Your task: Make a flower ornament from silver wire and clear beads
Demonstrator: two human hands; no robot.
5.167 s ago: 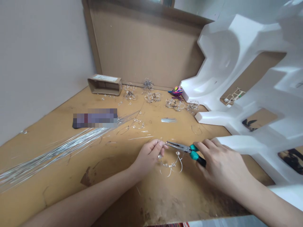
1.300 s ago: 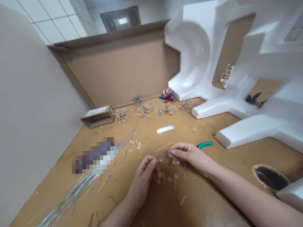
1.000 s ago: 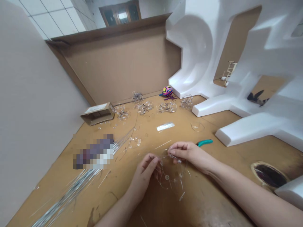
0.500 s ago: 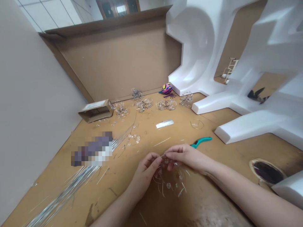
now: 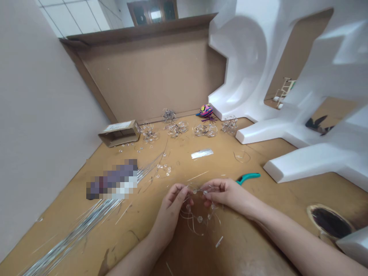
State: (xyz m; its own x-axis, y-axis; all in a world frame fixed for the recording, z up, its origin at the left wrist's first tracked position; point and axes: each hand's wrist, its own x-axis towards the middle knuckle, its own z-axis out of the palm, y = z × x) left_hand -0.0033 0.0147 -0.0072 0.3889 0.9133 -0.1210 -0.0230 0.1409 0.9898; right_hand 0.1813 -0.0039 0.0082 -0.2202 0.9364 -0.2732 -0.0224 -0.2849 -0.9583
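Note:
Both hands hold a loop of thin clear wire strung with small glass beads (image 5: 199, 219) over the middle of the tan board. My left hand (image 5: 169, 212) pinches its left side, and my right hand (image 5: 222, 193) pinches its top right with thumb and fingers. Loose wire ends curl below the hands. Teal-handled pliers (image 5: 247, 178) lie on the board just beyond my right hand, their jaws hidden behind it.
Several beaded wire flowers (image 5: 176, 129) stand in a row at the back, near a cardboard box (image 5: 119, 134) and a colourful painted ornament (image 5: 206, 111). Long silver wires (image 5: 77, 230) lie at lower left. White foam packaging (image 5: 244, 65) rises at right.
The pliers, held in my right hand in the oldest frame, now lie on the board. Over the last half second my hands have moved slightly apart, and the beaded loop shows more clearly.

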